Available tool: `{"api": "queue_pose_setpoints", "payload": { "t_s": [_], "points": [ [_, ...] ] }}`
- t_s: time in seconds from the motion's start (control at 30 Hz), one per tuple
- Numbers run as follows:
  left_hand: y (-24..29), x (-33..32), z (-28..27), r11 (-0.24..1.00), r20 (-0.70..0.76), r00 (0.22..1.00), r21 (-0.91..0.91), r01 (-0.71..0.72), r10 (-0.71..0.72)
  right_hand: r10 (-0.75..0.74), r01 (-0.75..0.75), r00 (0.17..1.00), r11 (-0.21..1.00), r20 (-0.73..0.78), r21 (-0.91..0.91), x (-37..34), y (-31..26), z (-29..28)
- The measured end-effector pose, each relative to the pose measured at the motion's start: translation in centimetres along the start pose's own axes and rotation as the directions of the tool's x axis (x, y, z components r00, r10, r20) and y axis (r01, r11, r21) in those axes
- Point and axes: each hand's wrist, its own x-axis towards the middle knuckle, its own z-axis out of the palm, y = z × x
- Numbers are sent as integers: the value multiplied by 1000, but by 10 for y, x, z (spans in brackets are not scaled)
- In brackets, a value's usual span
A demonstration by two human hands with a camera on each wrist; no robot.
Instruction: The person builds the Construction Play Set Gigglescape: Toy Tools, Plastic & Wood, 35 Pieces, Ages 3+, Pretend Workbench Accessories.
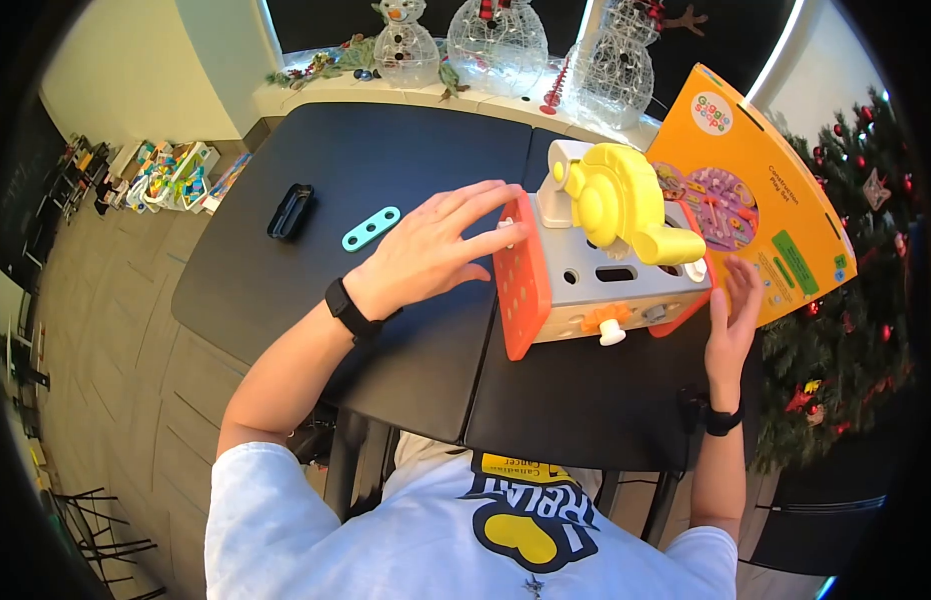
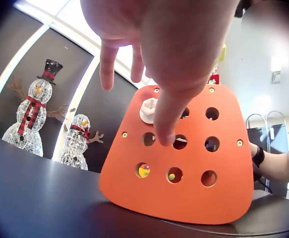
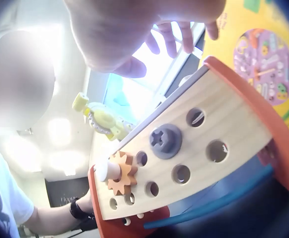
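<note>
A toy workbench with a grey top, wooden front and red side panels stands on the black table. My left hand rests its fingers at the top of the left side panel, thumb across its holes beside a white hex nut. My right hand is beside the right panel, fingers loosely bent and holding nothing. On the top sits a yellow toy circular saw with a white block by it. The front carries an orange gear with a white knob and a grey screw.
A teal strip with holes and a small black tray lie on the table's left part. Behind the workbench at right leans a yellow toy box. A decorated tree borders the right side; wire snowmen line the ledge.
</note>
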Motion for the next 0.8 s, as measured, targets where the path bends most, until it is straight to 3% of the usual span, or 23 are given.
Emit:
{"api": "queue_pose_setpoints", "payload": {
  "t_s": [0.03,0.1,0.23,0.47,0.57,0.6,0.73,0.8],
  "points": [
    [-1,5,-1,999,9,999,19,-34,33,139,-146,989,980,54,139,0,9,-3],
    [-2,11,-1,998,29,998,-24,-55,55,371,-427,904,822,214,378,-1,21,-7],
    [-9,17,14,978,25,1000,-209,-11,17,394,-643,766,455,509,616,-11,46,-2],
    [-23,16,35,854,15,996,-514,84,-88,384,-610,792,528,474,591,-15,49,-16],
    [-27,14,34,788,49,982,-590,177,-184,314,-524,847,625,428,578,-14,34,-14],
    [-26,13,34,683,119,959,-679,269,-259,293,-511,854,629,430,586,-13,25,-14],
    [-31,10,36,366,341,879,-812,454,-334,226,-468,869,664,441,583,-6,-5,-11],
    [-34,7,41,304,345,868,-836,457,-356,220,-473,865,659,452,585,-6,-7,-11]
  ]
}}
